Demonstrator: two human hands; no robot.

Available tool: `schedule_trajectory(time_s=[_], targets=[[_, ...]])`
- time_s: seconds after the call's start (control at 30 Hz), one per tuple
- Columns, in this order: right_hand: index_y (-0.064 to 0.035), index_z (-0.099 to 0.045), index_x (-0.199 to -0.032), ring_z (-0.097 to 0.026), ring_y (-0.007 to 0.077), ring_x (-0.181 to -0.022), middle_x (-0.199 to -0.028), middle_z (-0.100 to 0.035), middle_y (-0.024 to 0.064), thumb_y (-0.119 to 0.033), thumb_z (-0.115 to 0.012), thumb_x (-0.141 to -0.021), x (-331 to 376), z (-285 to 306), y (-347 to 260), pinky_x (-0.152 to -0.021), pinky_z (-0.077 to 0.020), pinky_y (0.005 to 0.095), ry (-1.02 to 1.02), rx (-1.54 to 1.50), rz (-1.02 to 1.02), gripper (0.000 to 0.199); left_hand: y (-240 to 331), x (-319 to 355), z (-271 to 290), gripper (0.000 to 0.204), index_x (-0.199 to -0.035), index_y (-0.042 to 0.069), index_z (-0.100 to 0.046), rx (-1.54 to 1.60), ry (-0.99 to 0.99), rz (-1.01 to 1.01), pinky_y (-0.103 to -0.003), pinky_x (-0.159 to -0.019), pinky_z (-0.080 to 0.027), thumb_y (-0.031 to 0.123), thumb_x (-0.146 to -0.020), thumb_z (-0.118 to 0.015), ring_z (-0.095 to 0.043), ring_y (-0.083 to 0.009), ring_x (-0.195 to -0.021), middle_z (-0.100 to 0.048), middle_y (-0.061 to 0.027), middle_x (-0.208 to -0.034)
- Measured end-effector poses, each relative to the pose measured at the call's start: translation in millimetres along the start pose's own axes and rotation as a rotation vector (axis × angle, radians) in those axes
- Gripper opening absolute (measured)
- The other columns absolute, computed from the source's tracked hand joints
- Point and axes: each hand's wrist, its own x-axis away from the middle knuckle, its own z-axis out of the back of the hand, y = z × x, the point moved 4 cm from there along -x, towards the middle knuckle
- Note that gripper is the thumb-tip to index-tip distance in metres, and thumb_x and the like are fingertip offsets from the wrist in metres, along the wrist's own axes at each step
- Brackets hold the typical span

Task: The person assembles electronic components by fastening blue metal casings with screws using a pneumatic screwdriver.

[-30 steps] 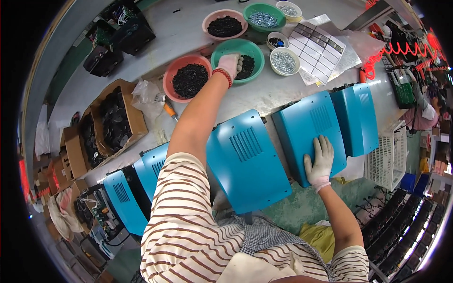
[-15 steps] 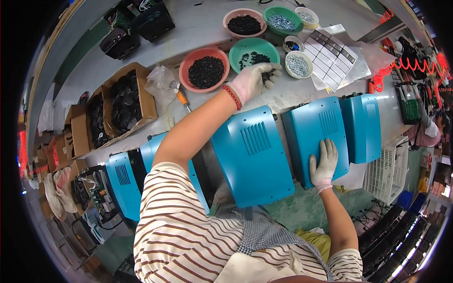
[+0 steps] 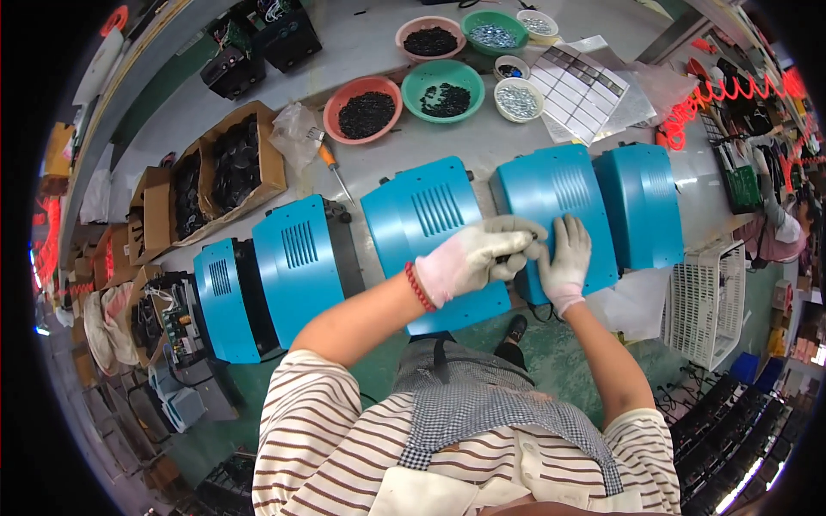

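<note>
Left hand [image 3: 482, 258] was half-curled round small black parts [image 3: 503, 258], right hand [image 3: 565, 260] open over a blue case [image 3: 551, 181] along the tabletop's [image 3: 469, 144] near edge.

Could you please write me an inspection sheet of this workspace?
Surface: grey bench.
Job's things: five blue vented housings in a row; small dark parts.
Clutter: bowls of small parts, printed sheet, clear plastic bag, orange-handled tool.
Grip: left hand holds the dark parts; right hand is over the fourth housing from the left, fingers extended.
Cables: red coil at right; whether cable or hose, cannot tell.
Surroundings: white crate, green floor.
</note>
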Motion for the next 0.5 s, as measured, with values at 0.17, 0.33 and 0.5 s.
schedule_trajectory(time_s=[0.17,0.33,0.5], targets=[[-0.0022,-0.055,-0.122,-0.046,0.0384,-0.125,-0.130,-0.053,0.0204,-0.025,-0.066,-0.080,16,-3,19,-0.107,-0.0326,0.0505,0.047,-0.134,0.010,0.049,-87,13,-59,0.032,-0.117,0.000,-0.054,0.045,0.085,-0.022,-0.022,-0.053,-0.032,0.026,-0.099,-0.055,-0.036,-0.0076,-0.059,-0.051,-0.0025,-0.086],[-0.0022,-0.060,-0.117,-0.051,0.0376,-0.120,-0.125,-0.058,0.0194,-0.018,-0.063,-0.084,52,18,36,-0.105,-0.0387,0.0449,0.079,-0.749,-0.045,0.037,-167,-2,-103,0.025,-0.114,0.005,-0.055,0.468,0.047,-0.099,-0.022,-0.054,-0.032,0.023,-0.097,-0.056,-0.036,-0.0094,-0.065,-0.043,-0.0001,-0.085],[-0.0018,-0.061,-0.118,-0.062,0.0205,-0.105,-0.111,-0.066,0.0116,-0.018,-0.053,-0.095,156,81,104,-0.092,-0.0484,0.0329,-0.337,-1.267,-0.318,0.029,-223,-43,-169,0.023,-0.112,0.004,-0.055,0.599,-0.081,0.002,-0.021,-0.051,-0.031,0.022,-0.099,-0.052,-0.036,-0.0100,-0.062,-0.045,-0.0028,-0.087]])
